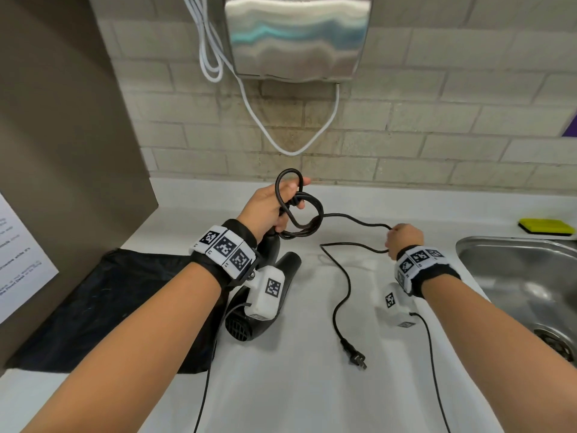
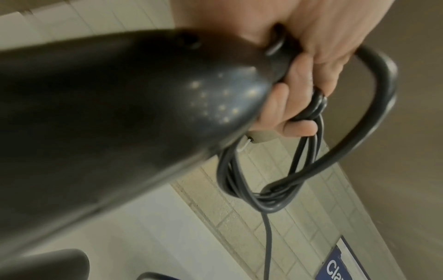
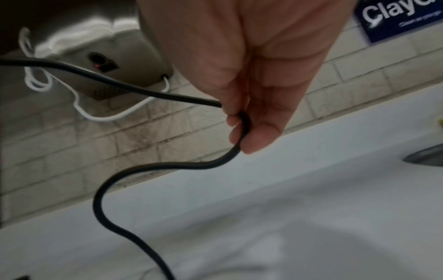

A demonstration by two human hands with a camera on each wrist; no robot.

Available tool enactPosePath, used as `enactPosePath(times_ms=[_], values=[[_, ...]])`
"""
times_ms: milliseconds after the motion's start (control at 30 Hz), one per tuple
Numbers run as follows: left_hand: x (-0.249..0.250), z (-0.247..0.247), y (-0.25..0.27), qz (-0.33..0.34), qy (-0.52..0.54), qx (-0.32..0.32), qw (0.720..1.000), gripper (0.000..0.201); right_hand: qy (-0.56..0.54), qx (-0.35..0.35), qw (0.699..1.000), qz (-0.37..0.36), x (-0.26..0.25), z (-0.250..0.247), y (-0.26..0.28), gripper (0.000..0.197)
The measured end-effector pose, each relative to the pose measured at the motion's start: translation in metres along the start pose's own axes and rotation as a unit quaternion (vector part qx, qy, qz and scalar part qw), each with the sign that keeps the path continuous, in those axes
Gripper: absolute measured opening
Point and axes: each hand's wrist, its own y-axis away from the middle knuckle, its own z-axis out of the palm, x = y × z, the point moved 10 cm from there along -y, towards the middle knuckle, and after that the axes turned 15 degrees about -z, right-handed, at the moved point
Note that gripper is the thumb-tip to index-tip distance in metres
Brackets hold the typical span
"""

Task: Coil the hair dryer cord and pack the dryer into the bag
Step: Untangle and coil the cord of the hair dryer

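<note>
The black hair dryer (image 1: 265, 307) hangs from my left hand (image 1: 274, 207), body down over the white counter. That hand grips the dryer handle (image 2: 143, 98) together with several coiled loops of black cord (image 1: 299, 210) (image 2: 275, 199). From the coil the cord runs right to my right hand (image 1: 402, 239), which pinches it (image 3: 242, 125) between thumb and fingers. The remaining cord trails down across the counter to the plug (image 1: 356, 357). A black bag (image 1: 103, 307) lies flat at the left, under my left forearm.
A steel sink (image 1: 524, 276) lies at the right with a yellow sponge (image 1: 546, 226) behind it. A metal hand dryer (image 1: 296, 35) with a white cable (image 1: 290, 145) hangs on the brick wall. A brown partition with a paper notice (image 1: 18, 264) stands left.
</note>
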Motion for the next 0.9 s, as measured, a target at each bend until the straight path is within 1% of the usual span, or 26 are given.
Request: enactPosePath(times_ms=[67, 100, 167, 300, 400, 467, 500, 533, 567, 600, 633, 667, 700, 733, 800, 833, 900], values=[[-0.001, -0.001, 0.001, -0.006, 0.005, 0.002, 1.0, 0.024, 0.066, -0.027, 0.997, -0.016, 0.002, -0.006, 0.002, 0.027], [-0.001, 0.0, 0.001, -0.007, 0.009, 0.0, 1.0, 0.024, 0.089, -0.036, 0.995, -0.007, 0.004, -0.009, 0.004, 0.026], [-0.001, 0.001, 0.0, -0.005, 0.023, -0.002, 1.0, 0.022, 0.106, -0.046, 0.993, 0.017, 0.009, -0.014, 0.008, 0.025], [-0.002, -0.005, -0.001, -0.007, 0.053, 0.008, 0.999, 0.022, 0.145, -0.1, 0.983, 0.041, 0.017, -0.01, 0.024, 0.03], [-0.001, -0.008, -0.002, -0.004, 0.052, 0.023, 0.998, 0.021, 0.173, -0.17, 0.97, 0.028, 0.014, 0.007, 0.036, 0.028], [0.0, -0.009, -0.003, -0.001, 0.038, 0.039, 0.999, 0.019, 0.18, -0.174, 0.968, 0.015, 0.005, 0.014, 0.037, 0.021], [0.0, -0.008, -0.004, -0.001, 0.026, 0.045, 0.999, 0.018, 0.164, -0.162, 0.973, 0.0, -0.003, 0.017, 0.035, 0.021], [0.0, -0.006, -0.005, -0.002, 0.016, 0.047, 0.999, 0.017, 0.142, -0.124, 0.982, -0.026, -0.014, 0.014, 0.032, 0.03], [0.0, -0.002, -0.005, -0.003, 0.007, 0.045, 0.999, 0.017, 0.119, -0.093, 0.986, -0.071, -0.03, 0.015, 0.027, 0.045], [-0.001, 0.002, -0.006, -0.005, 0.0, 0.038, 0.999, 0.016, 0.095, -0.08, 0.983, -0.136, -0.054, 0.018, 0.026, 0.057], [-0.001, 0.007, -0.006, -0.007, -0.006, 0.028, 1.0, 0.016, 0.056, -0.079, 0.974, -0.205, -0.08, 0.022, 0.029, 0.063], [-0.001, 0.013, -0.006, -0.009, -0.013, 0.018, 1.0, 0.015, 0.001, -0.081, 0.961, -0.264, -0.106, 0.025, 0.034, 0.062], [-0.002, 0.018, -0.006, -0.01, -0.019, 0.01, 1.0, 0.015, -0.076, -0.084, 0.946, -0.305, -0.126, 0.029, 0.038, 0.056], [-0.002, 0.022, -0.005, -0.011, -0.024, 0.004, 1.0, 0.015, -0.143, -0.092, 0.931, -0.322, -0.14, 0.03, 0.044, 0.046], [-0.003, 0.024, -0.005, -0.011, -0.03, 0.004, 0.999, 0.016, -0.237, -0.097, 0.915, -0.31, -0.149, 0.031, 0.049, 0.028], [-0.003, 0.023, -0.005, -0.011, -0.029, 0.009, 0.999, 0.016, -0.255, -0.083, 0.915, -0.3, -0.148, 0.029, 0.048, 0.023], [-0.003, 0.017, -0.007, -0.011, -0.021, 0.023, 0.999, 0.017, -0.264, -0.04, 0.923, -0.279, -0.135, 0.023, 0.043, 0.02]])
